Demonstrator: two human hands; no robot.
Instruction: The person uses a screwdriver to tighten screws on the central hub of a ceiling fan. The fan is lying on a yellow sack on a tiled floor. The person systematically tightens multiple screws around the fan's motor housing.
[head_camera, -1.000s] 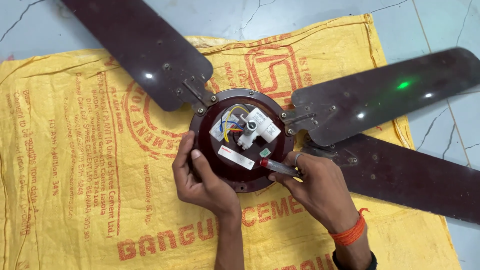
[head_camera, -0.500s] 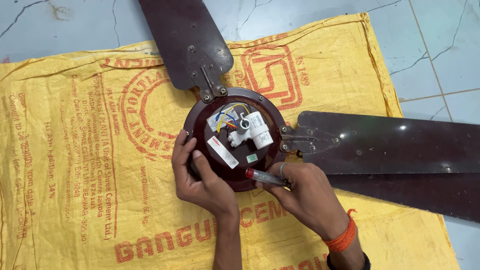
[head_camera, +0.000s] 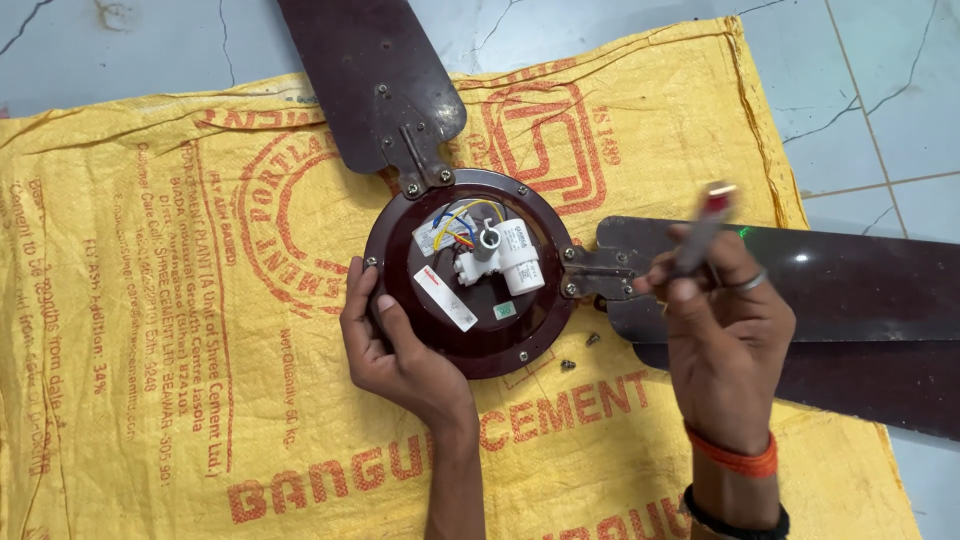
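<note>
left hand: our left hand (head_camera: 395, 345) rests on the lower left rim of the fan motor (head_camera: 468, 272), thumb lying on its dark red face, fingers (head_camera: 355, 300) curled round the edge and gripping it.
right hand: our right hand (head_camera: 722, 320) is lifted above the blade on the right, fingers closed round a screwdriver (head_camera: 700, 232) that looks blurred; a ring sits on one finger and an orange band on the wrist.
fan motor: we see it lying face up in the middle of the sack, round and dark red, with a white cylinder part (head_camera: 520, 257), coloured wires (head_camera: 460, 222) and a white label on it.
blades: one blade (head_camera: 370, 80) points up from the motor; another blade (head_camera: 800, 275) reaches right, with a further one partly under it.
screws: we see two small loose screws (head_camera: 580, 352) on the sack, just beside the motor's lower right rim.
sack: a yellow sack (head_camera: 150, 350) with red print is spread under everything.
floor: pale tiled floor (head_camera: 880, 90) shows round the sack.
</note>
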